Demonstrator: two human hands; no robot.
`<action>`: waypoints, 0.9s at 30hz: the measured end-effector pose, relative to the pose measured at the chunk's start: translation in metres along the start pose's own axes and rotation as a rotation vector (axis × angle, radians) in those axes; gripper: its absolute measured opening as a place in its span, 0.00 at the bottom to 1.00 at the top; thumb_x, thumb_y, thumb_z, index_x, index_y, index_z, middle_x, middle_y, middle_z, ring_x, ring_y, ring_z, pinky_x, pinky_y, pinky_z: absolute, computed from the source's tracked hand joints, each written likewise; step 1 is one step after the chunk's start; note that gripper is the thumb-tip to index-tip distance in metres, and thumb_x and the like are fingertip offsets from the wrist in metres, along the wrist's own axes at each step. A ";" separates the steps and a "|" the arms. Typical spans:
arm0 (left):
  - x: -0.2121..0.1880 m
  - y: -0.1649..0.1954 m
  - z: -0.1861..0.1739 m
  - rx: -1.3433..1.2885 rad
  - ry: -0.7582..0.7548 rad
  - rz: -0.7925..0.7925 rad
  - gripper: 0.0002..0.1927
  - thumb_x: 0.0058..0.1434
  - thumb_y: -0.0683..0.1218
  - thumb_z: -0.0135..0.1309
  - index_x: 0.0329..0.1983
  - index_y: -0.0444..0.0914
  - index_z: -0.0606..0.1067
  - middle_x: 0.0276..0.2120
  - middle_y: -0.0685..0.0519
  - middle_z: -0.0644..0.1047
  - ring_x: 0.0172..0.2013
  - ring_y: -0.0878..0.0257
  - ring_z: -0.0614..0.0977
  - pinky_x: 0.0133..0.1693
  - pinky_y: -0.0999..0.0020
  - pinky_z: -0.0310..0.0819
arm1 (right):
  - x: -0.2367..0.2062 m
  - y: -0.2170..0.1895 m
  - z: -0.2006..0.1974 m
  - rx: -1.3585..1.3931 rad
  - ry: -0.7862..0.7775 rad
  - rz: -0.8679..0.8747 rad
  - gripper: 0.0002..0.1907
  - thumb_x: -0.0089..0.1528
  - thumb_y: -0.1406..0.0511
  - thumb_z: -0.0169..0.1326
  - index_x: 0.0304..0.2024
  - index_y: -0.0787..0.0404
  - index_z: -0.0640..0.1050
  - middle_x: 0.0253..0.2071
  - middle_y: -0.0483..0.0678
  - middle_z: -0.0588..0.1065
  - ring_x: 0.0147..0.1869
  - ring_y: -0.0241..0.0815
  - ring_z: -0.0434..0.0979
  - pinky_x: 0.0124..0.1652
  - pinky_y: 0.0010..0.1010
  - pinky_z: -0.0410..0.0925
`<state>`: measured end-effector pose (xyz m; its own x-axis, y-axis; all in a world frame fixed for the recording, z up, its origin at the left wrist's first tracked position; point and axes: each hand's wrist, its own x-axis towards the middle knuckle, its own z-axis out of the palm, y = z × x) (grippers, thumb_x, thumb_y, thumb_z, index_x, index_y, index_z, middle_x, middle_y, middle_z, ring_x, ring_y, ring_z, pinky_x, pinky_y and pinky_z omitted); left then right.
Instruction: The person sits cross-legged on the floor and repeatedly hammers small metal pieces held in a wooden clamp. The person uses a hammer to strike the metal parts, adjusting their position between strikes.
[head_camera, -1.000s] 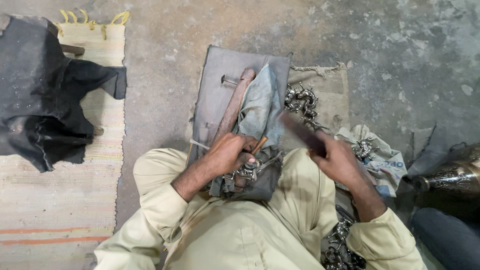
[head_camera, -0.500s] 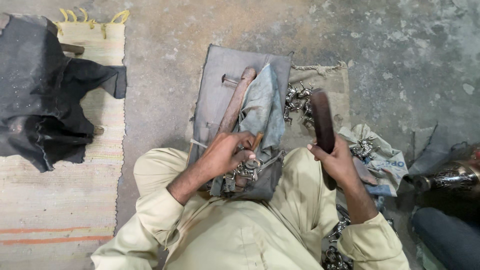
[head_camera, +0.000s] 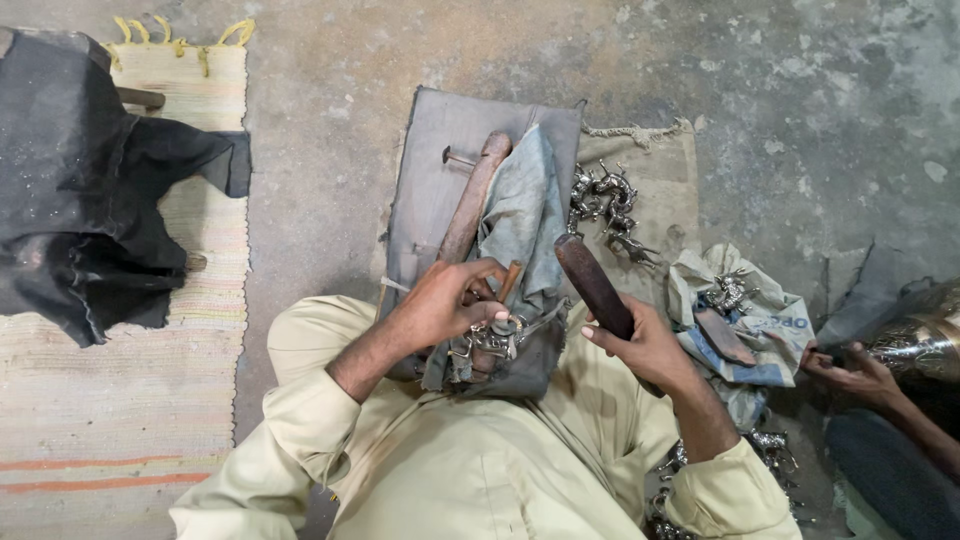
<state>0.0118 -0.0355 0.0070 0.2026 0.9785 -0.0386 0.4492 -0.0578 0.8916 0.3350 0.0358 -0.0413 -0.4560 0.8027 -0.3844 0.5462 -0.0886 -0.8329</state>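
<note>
A small metal piece (head_camera: 497, 335) is being pinned under the left hand (head_camera: 445, 300) on the board (head_camera: 440, 170); a wooden-handled tool (head_camera: 594, 285) is being gripped by the right hand (head_camera: 650, 350), with metal castings (head_camera: 605, 200) lying beyond it.

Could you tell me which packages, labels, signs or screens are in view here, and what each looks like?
Printed sack: on the floor beyond the right hand, crumpled, whitish with blue print, holding a flat brown piece and small metal parts.
No signs, labels or screens visible.

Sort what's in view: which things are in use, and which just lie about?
In use: left hand pressing small metal piece on grey cloth; right hand gripping dark wooden tool.
Lying about: black cloth, striped mat, metal fittings, wooden-handled hammer.
</note>
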 end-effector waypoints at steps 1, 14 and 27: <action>0.000 0.000 0.000 0.009 -0.012 0.019 0.20 0.57 0.48 0.65 0.51 0.38 0.76 0.35 0.44 0.85 0.38 0.50 0.89 0.39 0.57 0.79 | 0.000 -0.001 0.000 0.003 -0.007 0.000 0.15 0.57 0.61 0.67 0.40 0.61 0.77 0.26 0.38 0.71 0.28 0.28 0.68 0.29 0.25 0.64; -0.006 -0.006 0.011 0.151 0.096 0.155 0.16 0.60 0.47 0.63 0.49 0.38 0.76 0.30 0.43 0.83 0.35 0.44 0.85 0.36 0.52 0.77 | 0.007 -0.039 0.006 -0.279 0.370 -0.180 0.19 0.58 0.60 0.64 0.49 0.58 0.77 0.29 0.43 0.76 0.30 0.36 0.74 0.33 0.32 0.67; -0.004 -0.005 0.011 0.138 0.076 0.156 0.17 0.60 0.47 0.63 0.51 0.37 0.77 0.30 0.42 0.83 0.35 0.44 0.85 0.36 0.52 0.77 | 0.006 -0.073 -0.017 -0.626 0.335 -0.222 0.12 0.59 0.64 0.62 0.41 0.62 0.76 0.30 0.56 0.76 0.37 0.60 0.78 0.39 0.48 0.67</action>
<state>0.0184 -0.0410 -0.0024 0.2154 0.9673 0.1341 0.5335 -0.2316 0.8135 0.3046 0.0574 0.0239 -0.4187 0.9081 -0.0083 0.8099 0.3693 -0.4557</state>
